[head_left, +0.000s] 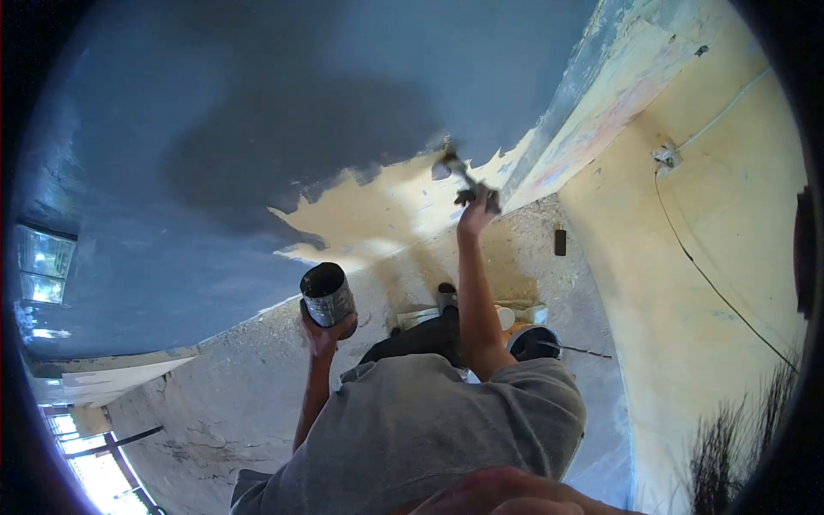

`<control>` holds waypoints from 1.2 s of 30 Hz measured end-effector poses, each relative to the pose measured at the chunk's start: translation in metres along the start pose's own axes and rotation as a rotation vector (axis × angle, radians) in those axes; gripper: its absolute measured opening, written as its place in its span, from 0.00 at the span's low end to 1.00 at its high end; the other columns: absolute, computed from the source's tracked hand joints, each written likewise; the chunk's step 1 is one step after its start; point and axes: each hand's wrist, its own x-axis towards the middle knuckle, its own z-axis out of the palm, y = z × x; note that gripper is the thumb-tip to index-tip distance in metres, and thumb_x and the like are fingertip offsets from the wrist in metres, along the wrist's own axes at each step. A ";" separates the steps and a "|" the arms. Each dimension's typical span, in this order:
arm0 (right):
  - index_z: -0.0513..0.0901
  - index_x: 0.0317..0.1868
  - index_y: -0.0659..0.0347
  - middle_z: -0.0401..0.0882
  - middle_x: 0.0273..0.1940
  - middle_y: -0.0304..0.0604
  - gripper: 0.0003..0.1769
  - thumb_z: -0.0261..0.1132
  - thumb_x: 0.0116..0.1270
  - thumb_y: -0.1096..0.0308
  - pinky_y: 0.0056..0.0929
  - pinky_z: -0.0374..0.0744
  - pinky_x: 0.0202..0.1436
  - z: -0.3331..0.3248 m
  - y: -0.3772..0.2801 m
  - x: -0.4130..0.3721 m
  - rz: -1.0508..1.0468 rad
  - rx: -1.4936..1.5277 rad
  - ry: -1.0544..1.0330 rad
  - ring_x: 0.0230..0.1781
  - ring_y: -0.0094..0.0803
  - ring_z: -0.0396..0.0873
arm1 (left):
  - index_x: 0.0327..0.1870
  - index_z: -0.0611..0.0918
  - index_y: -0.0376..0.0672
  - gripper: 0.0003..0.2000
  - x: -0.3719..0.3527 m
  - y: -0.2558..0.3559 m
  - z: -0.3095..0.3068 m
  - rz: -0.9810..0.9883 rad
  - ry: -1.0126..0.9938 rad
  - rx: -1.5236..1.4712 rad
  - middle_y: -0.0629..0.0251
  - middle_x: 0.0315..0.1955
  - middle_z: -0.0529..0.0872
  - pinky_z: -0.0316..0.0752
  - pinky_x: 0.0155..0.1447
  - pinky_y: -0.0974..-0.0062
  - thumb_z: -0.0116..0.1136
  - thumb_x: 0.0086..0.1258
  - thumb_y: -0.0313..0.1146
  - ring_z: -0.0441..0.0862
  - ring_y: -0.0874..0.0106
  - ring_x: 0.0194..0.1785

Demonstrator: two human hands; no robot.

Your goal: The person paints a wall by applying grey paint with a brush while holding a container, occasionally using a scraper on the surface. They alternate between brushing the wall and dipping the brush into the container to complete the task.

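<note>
Right hand [475,216]: fingers clamped on brush [463,176]; best feather into the bare patch [386,206].
Left hand [324,333]: fingers round paint can [327,294]; keep level.

Tally of items in view.
One paint-smeared grey metal tin [328,296]; one dark paint-caked brush [463,176]; two bare hands, left hand [324,333] and right hand [474,215]; one small black rectangular block [560,240]; one thin black cable [704,275].

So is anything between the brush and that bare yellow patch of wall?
Nothing visible: the brush in the right hand sits at the yellow patch edge; the left hand holds the can aside.
</note>
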 end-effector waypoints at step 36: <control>0.62 0.43 0.62 0.78 0.26 0.54 0.11 0.54 0.71 0.66 0.31 0.71 0.22 0.157 -0.257 0.064 -0.284 0.363 -0.184 0.15 0.40 0.77 | 0.58 0.71 0.39 0.41 0.048 0.027 0.076 0.059 -0.082 -0.260 0.59 0.47 0.81 0.76 0.54 0.64 0.80 0.37 0.33 0.80 0.64 0.49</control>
